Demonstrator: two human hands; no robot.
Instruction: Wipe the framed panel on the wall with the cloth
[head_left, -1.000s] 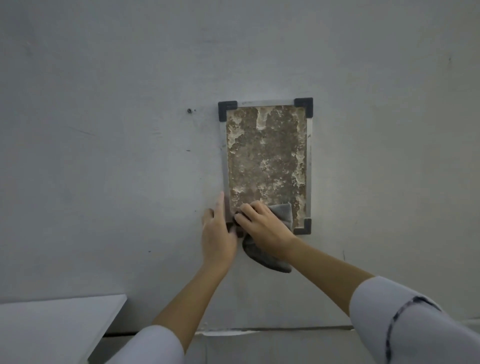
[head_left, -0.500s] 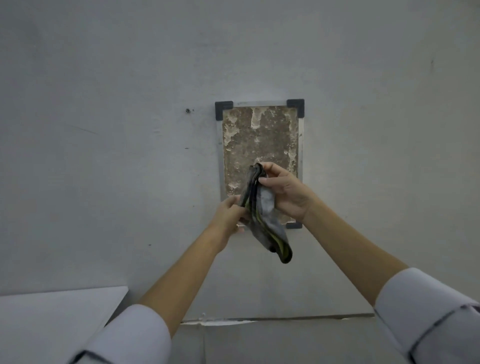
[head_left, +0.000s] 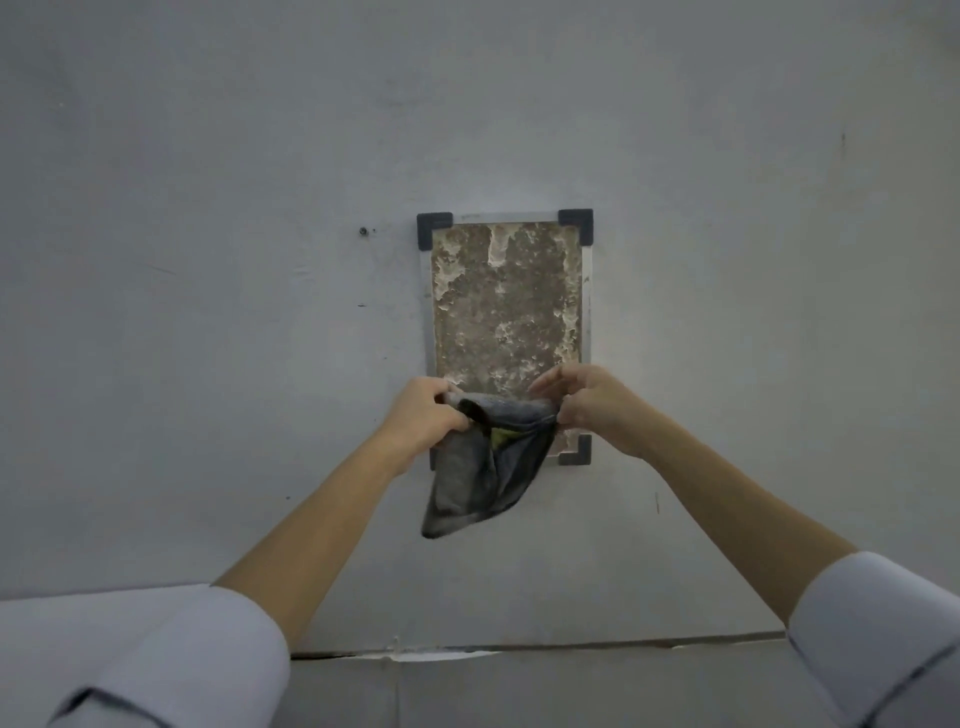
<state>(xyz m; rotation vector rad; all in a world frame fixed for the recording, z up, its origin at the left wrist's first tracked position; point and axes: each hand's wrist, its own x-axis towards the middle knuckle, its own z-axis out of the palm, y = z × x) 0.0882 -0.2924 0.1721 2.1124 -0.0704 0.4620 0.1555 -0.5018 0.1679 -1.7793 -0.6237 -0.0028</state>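
Note:
A framed panel (head_left: 504, 306) hangs on the grey wall, with a mottled brown and white surface, a thin metal frame and dark corner caps. In front of its lower part I hold a dark grey cloth (head_left: 483, 473) with a yellow-green patch. My left hand (head_left: 423, 415) pinches the cloth's top left edge. My right hand (head_left: 587, 402) pinches the top right edge. The cloth hangs down between them, stretched along its top, and hides the panel's bottom left corner.
A small dark screw hole (head_left: 363, 230) marks the wall left of the panel. A seam (head_left: 519, 649) runs across the wall's base below the hands. White sleeves fill both lower corners of the view.
The cloth left the panel's lower edge and was lifted off the wall. Both hands now hold its top edge apart, where before the right hand held it bunched.

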